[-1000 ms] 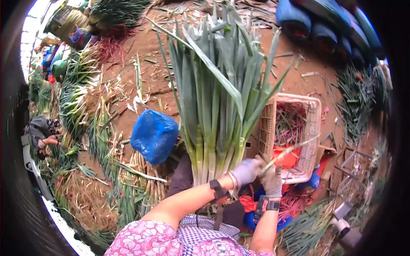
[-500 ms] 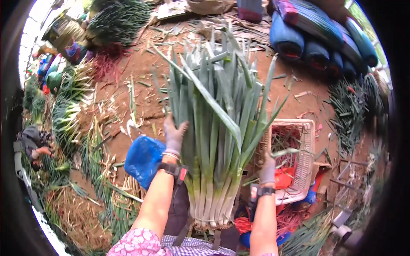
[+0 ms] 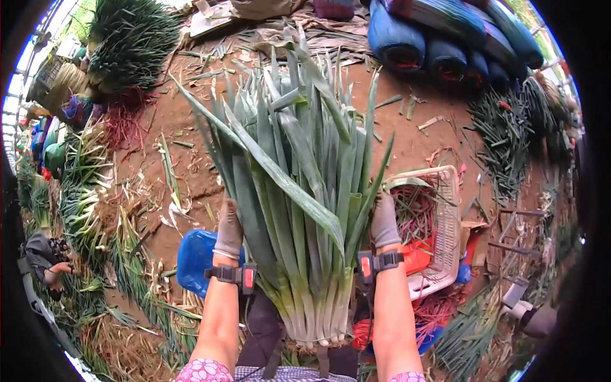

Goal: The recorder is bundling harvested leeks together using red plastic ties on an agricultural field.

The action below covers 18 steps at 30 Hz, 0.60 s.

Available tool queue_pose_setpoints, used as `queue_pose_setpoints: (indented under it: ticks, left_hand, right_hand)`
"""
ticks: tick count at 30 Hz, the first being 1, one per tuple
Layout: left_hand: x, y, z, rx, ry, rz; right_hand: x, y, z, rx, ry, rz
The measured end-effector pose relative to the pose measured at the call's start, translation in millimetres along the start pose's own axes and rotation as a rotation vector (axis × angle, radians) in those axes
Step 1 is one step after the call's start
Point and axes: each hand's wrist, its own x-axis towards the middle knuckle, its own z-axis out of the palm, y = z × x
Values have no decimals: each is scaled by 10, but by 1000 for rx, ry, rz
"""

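A large bundle of leeks (image 3: 305, 210) stands upright in front of me, its white root ends low by my lap and its green leaves fanning upward. My left hand (image 3: 229, 229), gloved in grey, presses against the bundle's left side. On the right side, my gloved right hand (image 3: 384, 219) holds against the leaves, so the bundle sits between both palms. The fingers of each hand are partly hidden by leaves. A loose pale-green leaf (image 3: 407, 183) sticks out beside my right fingertips, over the crate.
To the right stands a pale plastic crate (image 3: 450, 210) with red strings. A blue plastic item (image 3: 194, 261) lies at left. Loose onion-like greens (image 3: 83, 204) line the left side; blue wrapped bundles (image 3: 398, 41) are stacked at far right. Another person (image 3: 48, 267) is at far left.
Both hands have closed in on the bundle's sides, the right one moving up and inward. The bundle's leaves have shifted left, and the view has moved slightly.
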Motion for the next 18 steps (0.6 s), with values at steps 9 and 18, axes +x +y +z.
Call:
queue_pose_setpoints:
  ticks: [9,18]
  left_hand:
    - [693,-268,869,1087,164,110]
    - [1329,-650,1002,1502,244,-224]
  right_hand:
    - [131,-270,942,-984,44,-149]
    - [813,270,1027,-1415,196,-155]
